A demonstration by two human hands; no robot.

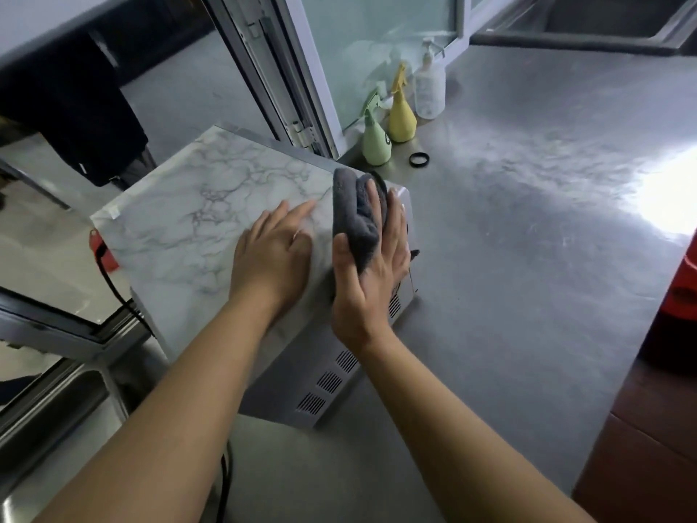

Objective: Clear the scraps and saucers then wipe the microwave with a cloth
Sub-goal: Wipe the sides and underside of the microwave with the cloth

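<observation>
Grey steel counter (528, 258), window frame at top. Marble-topped microwave (181, 228) at centre-left; left hand (271, 251) lay flat on it, right hand (369, 273) gripped grey cloth (356, 209).

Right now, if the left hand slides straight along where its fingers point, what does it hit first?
Probably the grey cloth. The left hand lies flat on the microwave top, fingers pointing toward the cloth's far end, which the right hand grips. Bare marble lies between.

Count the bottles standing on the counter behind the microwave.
3. A green spray bottle stands nearest the microwave, a yellow spray bottle is just behind it, and a clear pump bottle is farthest back by the window. None seems hidden.
</observation>
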